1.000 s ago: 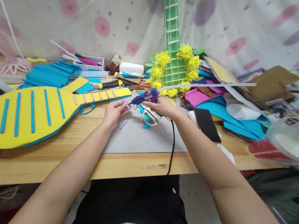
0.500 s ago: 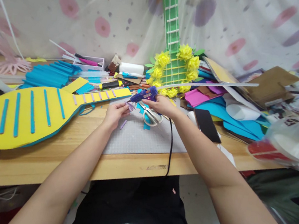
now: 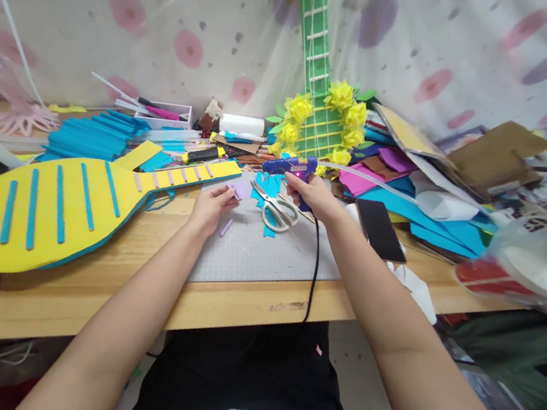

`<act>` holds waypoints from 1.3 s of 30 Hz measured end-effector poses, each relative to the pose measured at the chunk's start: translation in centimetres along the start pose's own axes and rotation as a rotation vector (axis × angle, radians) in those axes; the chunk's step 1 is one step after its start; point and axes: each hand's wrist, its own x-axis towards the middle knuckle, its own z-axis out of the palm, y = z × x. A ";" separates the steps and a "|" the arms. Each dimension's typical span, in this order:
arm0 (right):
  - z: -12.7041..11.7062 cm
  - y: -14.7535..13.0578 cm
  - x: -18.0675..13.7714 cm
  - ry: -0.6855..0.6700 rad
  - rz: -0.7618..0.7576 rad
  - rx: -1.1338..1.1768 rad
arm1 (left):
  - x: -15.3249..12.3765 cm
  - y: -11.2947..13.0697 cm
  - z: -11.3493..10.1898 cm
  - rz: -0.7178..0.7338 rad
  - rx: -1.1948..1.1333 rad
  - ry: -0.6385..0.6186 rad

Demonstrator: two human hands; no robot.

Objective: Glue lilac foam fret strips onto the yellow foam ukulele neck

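My right hand (image 3: 314,195) is wrapped round a blue hot glue gun (image 3: 291,166), with a long glue stick out of its back and a black cord hanging down. Between the fingertips of my left hand (image 3: 211,207) is a small purple strip (image 3: 235,192). A second purple piece (image 3: 226,228) lies on the grey cutting mat (image 3: 266,258) beside that hand. Scissors (image 3: 277,211) rest on blue paper scraps between my hands. To the left lies a yellow guitar-shaped cutout (image 3: 45,215) with blue bars on its body and several purple strips across its neck.
A green guitar shape (image 3: 315,42) with yellow paper flowers leans at the back. Coloured paper (image 3: 413,217), a black phone (image 3: 380,230) and a bagged red-and-white tub (image 3: 512,263) stand right. Blue pleated paper (image 3: 93,137) and a pen tray (image 3: 164,117) lie back left.
My right hand has drawn the glue gun rightward and slightly up, away from the purple strip. My left hand stays nearly in place, and more of the scissors shows.
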 end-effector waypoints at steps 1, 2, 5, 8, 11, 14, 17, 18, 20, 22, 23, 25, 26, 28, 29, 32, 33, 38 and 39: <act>-0.1 0.0 0.0 0.008 0.004 0.000 | 0.0 0.0 0.0 0.000 -0.003 0.002; -0.2 0.0 -0.1 0.014 0.005 -0.003 | 0.0 0.0 0.0 0.002 -0.004 0.001; -0.1 -0.2 -0.3 0.009 0.005 -0.004 | 0.1 -0.1 -0.1 0.019 0.000 -0.003; 0.1 -0.6 -0.5 -0.010 0.002 0.004 | 0.2 -0.2 -0.2 0.045 0.002 -0.003; 0.3 -0.7 -0.7 -0.014 0.001 -0.018 | 0.1 -0.1 -0.2 0.069 0.009 -0.011; 0.4 -0.5 -0.7 -0.023 0.000 -0.057 | 0.1 -0.1 -0.2 0.078 0.015 -0.011; 0.5 -0.2 -0.6 -0.051 -0.009 -0.069 | 0.1 -0.1 -0.3 0.083 0.013 0.016; 0.5 -0.1 -0.6 -0.062 -0.012 -0.072 | 0.2 -0.1 -0.3 0.083 0.013 0.025; 0.6 -0.1 -0.6 -0.078 -0.017 -0.083 | 0.3 -0.2 -0.4 0.082 0.013 0.040; 0.7 -0.2 -0.7 -0.081 -0.015 -0.092 | 0.3 -0.2 -0.4 0.076 0.015 0.047; 0.7 -0.3 -0.7 -0.079 -0.012 -0.095 | 0.4 -0.2 -0.4 0.074 0.014 0.048; 0.8 -0.4 -0.8 -0.074 -0.006 -0.095 | 0.4 -0.1 -0.4 0.072 0.007 0.048; 0.8 -0.5 -0.9 -0.071 -0.002 -0.093 | 0.3 -0.1 -0.4 0.074 0.003 0.049; 0.9 -0.6 -1.0 -0.067 0.005 -0.082 | 0.3 0.0 -0.4 0.077 -0.003 0.058; 1.0 -0.7 -1.0 -0.068 0.007 -0.073 | 0.3 0.0 -0.3 0.076 -0.003 0.066; 1.1 -0.6 -1.1 -0.082 0.003 -0.052 | 0.2 0.0 -0.2 0.069 -0.008 0.091; 1.1 -0.5 -1.1 -0.087 0.001 -0.053 | 0.2 0.0 -0.1 0.069 -0.008 0.098; 1.1 0.1 -0.9 -0.082 0.013 -0.082 | 0.3 -0.1 -0.1 0.072 0.001 0.107; 1.1 0.1 -0.9 -0.082 0.012 -0.082 | 0.4 -0.1 -0.1 0.068 0.002 0.104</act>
